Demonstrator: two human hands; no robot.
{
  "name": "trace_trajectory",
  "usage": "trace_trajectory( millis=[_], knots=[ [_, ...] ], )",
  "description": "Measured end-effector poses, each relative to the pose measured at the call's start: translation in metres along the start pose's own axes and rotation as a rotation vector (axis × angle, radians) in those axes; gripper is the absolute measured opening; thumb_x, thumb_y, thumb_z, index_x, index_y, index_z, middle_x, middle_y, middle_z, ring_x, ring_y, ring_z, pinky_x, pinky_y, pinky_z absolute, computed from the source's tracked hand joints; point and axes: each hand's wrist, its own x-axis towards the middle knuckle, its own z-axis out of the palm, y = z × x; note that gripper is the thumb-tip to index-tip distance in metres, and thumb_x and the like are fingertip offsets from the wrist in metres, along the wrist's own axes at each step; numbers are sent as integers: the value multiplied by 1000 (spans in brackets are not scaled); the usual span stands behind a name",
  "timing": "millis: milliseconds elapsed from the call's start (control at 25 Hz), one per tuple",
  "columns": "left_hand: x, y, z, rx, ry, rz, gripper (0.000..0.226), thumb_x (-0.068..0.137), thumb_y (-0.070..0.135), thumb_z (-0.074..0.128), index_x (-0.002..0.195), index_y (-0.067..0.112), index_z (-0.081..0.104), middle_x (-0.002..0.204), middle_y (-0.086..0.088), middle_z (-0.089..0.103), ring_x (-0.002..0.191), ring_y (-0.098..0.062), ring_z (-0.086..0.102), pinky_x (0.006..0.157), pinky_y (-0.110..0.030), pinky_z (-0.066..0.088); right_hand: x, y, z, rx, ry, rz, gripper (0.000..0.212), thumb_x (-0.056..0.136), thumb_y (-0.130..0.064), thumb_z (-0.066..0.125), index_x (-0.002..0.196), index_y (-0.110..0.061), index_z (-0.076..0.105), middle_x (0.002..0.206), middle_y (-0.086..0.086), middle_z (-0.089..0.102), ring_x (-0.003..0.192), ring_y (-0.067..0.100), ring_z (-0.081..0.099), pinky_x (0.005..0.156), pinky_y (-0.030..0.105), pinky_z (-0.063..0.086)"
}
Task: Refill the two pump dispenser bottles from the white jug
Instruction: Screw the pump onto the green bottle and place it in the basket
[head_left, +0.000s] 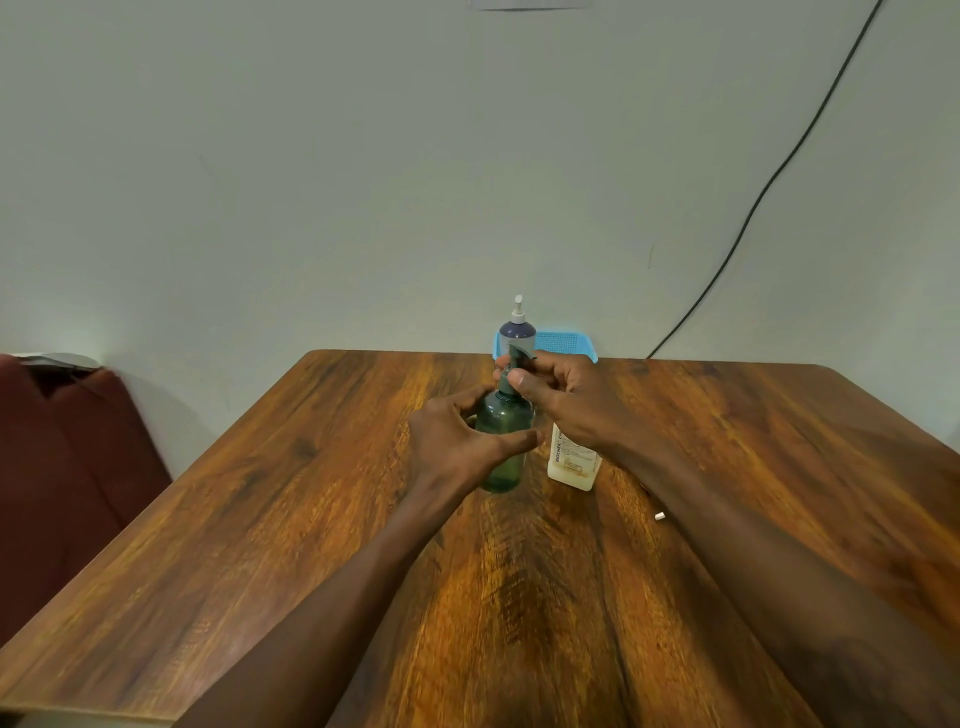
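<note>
A green translucent pump bottle (503, 457) stands upright in the middle of the wooden table (260, 519). My left hand (457, 441) wraps around its body from the left. My right hand (561, 397) pinches the dark pump head (517, 358) at the bottle's neck. Just right of the green bottle stands the white jug (574, 462), its top hidden behind my right wrist. A dark blue pump bottle (517, 335) with a white pump stands at the table's far edge, behind my hands.
A blue plastic tray (566, 343) leans at the far edge by the wall. A small white cap-like piece (660, 516) lies right of the jug. A dark red seat (67, 441) is at the left; a black cable (769, 182) runs down the wall.
</note>
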Motion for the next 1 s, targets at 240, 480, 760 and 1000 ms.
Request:
trace_trajectory(
  millis=[240,480,760,1000],
  knots=[
    [2,8,0,20,-25,31,78,59,62,91,126,26,74,114,11,78,98,3,71,82,-16,60,0,-6,-10,-160,168,49,43,69,-36,93,103,-17,75,86,-10,76,83,3,73,76,21,61],
    [15,22,6,21,-5,62,74,58,58,93,120,20,76,108,8,79,93,0,73,80,-18,61,7,-17,-5,-200,222,38,63,67,-69,79,105,-21,63,97,-9,70,86,3,66,75,18,57],
    [24,21,6,7,4,64,74,59,61,92,121,24,76,110,9,79,97,0,74,84,-27,64,11,-20,-18,13,150,35,72,82,-23,85,145,-25,50,115,-2,75,105,11,73,90,36,62],
    [28,24,19,29,18,72,79,53,70,86,115,21,78,105,7,80,92,-2,75,78,-26,65,19,-28,-6,-189,258,44,74,76,-53,83,136,-24,50,111,-9,64,93,2,63,76,14,54]
  ],
)
